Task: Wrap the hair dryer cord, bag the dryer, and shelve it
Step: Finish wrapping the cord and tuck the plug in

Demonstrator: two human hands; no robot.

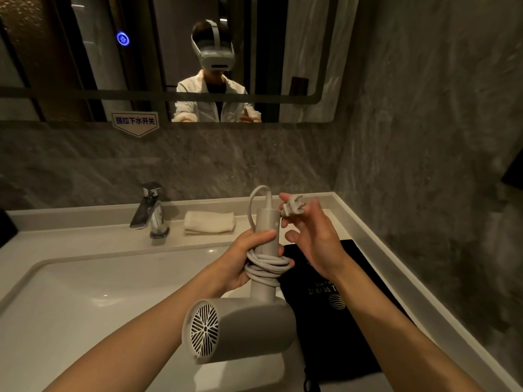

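A white hair dryer [243, 326] hangs head-down over the counter, its handle pointing away from me. My left hand [243, 258] grips the handle, where the white cord [267, 268] is wound in several loops. A last loop of cord arcs over the handle's end to the plug [293, 206], which my right hand [314, 239] pinches between thumb and fingers just right of the handle. A black drawstring bag [351, 315] with gold print lies flat on the counter under my right forearm.
A white sink basin [85, 301] fills the left, with a chrome faucet [151, 213] behind it. A folded white towel [209, 222] lies by the back ledge. A mirror [169, 58] hangs above; a grey stone wall closes the right side.
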